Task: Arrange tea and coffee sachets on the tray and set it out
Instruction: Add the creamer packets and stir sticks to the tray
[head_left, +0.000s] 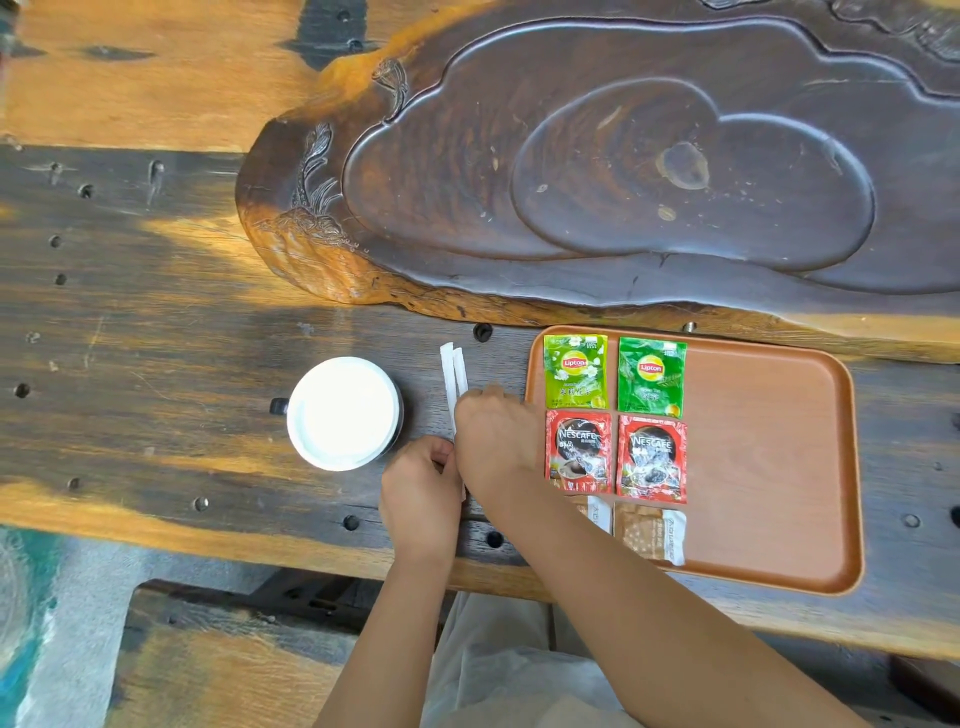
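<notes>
With the sachets laid out on the tray, I clamp both hands' fingers on the white sticks left of it, judging they go aboard next.

Tray right half bare

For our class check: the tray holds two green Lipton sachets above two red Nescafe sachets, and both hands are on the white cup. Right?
Not quite. In the head view both hands are on the white sticks, beside the cup. The rest stands.
</notes>
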